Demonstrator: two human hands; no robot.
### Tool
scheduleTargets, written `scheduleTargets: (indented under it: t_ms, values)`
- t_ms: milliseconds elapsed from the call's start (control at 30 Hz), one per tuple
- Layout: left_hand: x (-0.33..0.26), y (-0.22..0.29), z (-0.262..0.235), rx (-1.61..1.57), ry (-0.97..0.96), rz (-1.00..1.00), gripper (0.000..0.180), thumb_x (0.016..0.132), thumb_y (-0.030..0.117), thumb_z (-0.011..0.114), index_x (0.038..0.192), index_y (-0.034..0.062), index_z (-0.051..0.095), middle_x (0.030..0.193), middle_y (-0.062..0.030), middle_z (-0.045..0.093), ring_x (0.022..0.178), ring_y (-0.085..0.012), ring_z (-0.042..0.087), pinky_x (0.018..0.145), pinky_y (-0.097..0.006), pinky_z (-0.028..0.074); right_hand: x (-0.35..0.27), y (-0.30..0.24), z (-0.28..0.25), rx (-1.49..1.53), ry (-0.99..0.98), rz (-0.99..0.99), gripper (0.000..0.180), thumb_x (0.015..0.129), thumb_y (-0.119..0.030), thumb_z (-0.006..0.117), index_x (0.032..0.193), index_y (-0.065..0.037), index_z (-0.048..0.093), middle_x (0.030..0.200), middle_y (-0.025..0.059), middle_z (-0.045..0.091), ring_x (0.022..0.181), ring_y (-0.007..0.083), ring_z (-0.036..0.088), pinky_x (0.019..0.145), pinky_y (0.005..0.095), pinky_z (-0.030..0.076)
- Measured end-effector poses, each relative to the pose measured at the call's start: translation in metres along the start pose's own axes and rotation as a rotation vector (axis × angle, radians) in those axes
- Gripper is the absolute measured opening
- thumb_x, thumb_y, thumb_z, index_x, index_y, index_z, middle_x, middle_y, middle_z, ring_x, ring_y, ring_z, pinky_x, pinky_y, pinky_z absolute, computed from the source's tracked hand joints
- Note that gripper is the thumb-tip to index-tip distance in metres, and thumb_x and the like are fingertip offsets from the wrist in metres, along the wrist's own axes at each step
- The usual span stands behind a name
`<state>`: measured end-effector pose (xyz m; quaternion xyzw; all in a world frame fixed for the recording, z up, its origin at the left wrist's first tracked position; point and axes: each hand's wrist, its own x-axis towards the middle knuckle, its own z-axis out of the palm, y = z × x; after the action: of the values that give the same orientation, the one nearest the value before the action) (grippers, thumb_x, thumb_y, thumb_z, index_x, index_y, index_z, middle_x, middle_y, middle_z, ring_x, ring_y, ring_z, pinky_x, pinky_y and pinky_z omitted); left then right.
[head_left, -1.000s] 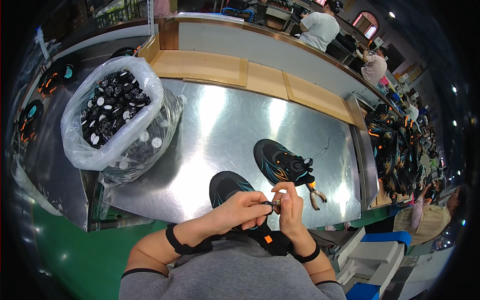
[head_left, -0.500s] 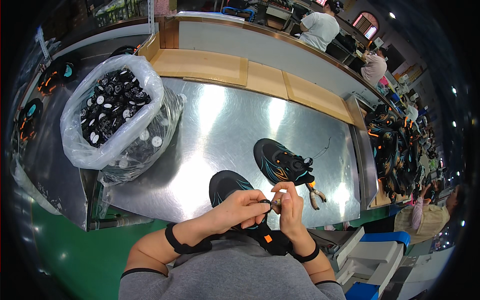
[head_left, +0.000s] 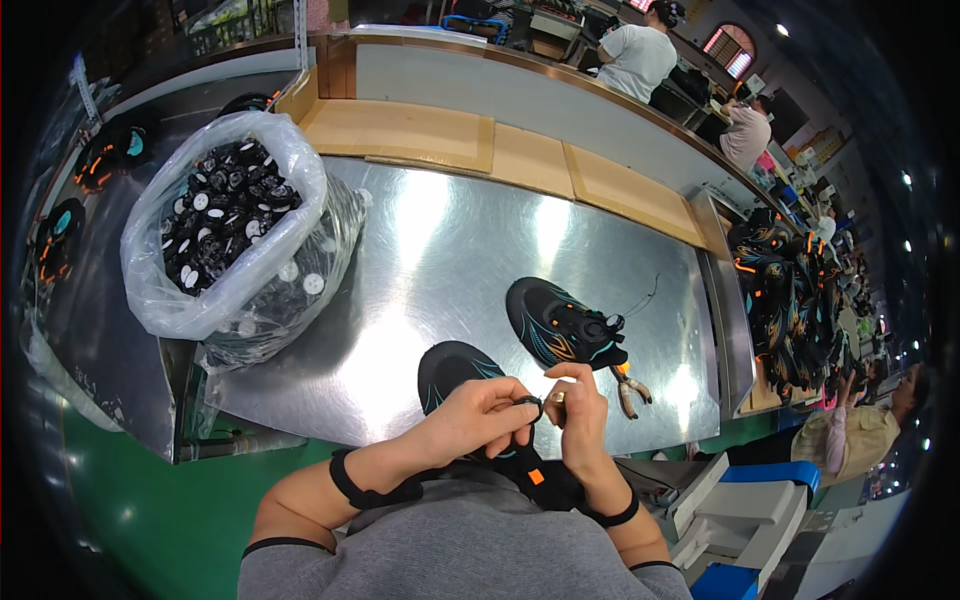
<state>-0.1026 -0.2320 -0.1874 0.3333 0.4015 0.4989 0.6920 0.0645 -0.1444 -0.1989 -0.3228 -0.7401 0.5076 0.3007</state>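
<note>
In front of me, my left hand (head_left: 482, 415) pinches a small black round piece (head_left: 530, 401) between thumb and fingers, above a black shoe (head_left: 448, 368). Just beside it, the fingers of my right hand (head_left: 582, 415) are curled in, with something small and pale or shiny at the fingertips that I cannot make out. Both hands cover the middle of this shoe; its toe points away from me and an orange tab shows near my body. A matching shoe (head_left: 556, 325), with blue and orange lines and a thin loose lace, lies farther right. Orange-marked pliers (head_left: 630, 392) rest next to its heel.
A clear plastic bag (head_left: 345, 235) full of black round parts with white discs stands on the left of the metal table (head_left: 420, 270). Cardboard strips (head_left: 400, 130) line the far edge. Many shoes (head_left: 790, 310) are piled at right. Other people work beyond.
My right fingertips have drawn slightly away from the black piece, leaving a small gap. My left hand stays nearly in place. The shoes and pliers have hardly moved.
</note>
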Motion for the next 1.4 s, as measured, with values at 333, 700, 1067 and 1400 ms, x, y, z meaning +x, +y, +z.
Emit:
scheduleTargets:
  t_ms: [333, 700, 1067, 1400]
  values:
    - [0.029, -0.013, -0.017, -0.183, 0.144, 0.175, 0.021, 0.095, 0.018, 0.054, 0.1, -0.0013, 0.058, 0.067, 0.0045, 0.045, 0.058, -0.002, 0.038, 0.05, -0.017, 0.027, -0.02, -0.017, 0.005, 0.536, -0.092, 0.462, 0.01, 0.091, -0.007, 0.057, 0.093, 0.003, 0.059, 0.064, 0.0002, 0.05, 0.052, 0.0052, 0.039, 0.048, 0.0208, 0.032]
    - [0.035, -0.021, -0.003, 0.421, 0.416, 0.571, 0.03, 0.084, 0.018, 0.066, 0.108, 0.0, 0.063, 0.094, -0.0086, 0.063, 0.085, -0.0193, 0.059, 0.078, -0.03, 0.046, -0.037, -0.037, 0.011, 0.177, 0.061, 0.13, 0.03, 0.093, -0.015, 0.054, 0.117, 0.002, 0.055, 0.099, 0.0114, 0.063, 0.076, 0.0112, 0.056, 0.061, 0.0217, 0.043]
    - [0.059, -0.034, -0.052, -0.096, 0.401, 0.244, 0.019, 0.085, 0.023, 0.063, 0.096, 0.0074, 0.064, 0.081, 0.0012, 0.061, 0.073, -0.0063, 0.054, 0.061, -0.021, 0.042, -0.001, -0.011, 0.051, 0.021, -0.041, 0.149, 0.011, 0.091, -0.011, 0.059, 0.095, 0.0, 0.062, 0.068, 0.0019, 0.058, 0.061, 0.0065, 0.053, 0.055, 0.0213, 0.042]
    - [0.035, -0.053, -0.031, 0.119, 0.302, 0.241, 0.017, 0.092, 0.012, 0.058, 0.096, -0.0018, 0.067, 0.108, -0.0047, 0.055, 0.101, -0.0124, 0.052, 0.091, -0.027, 0.04, -0.017, -0.008, -0.031, -0.642, -0.275, -0.341, 0.047, 0.063, 0.003, 0.066, 0.109, -0.002, 0.059, 0.113, 0.0106, 0.058, 0.097, 0.0298, 0.055, 0.079, 0.0357, 0.049]
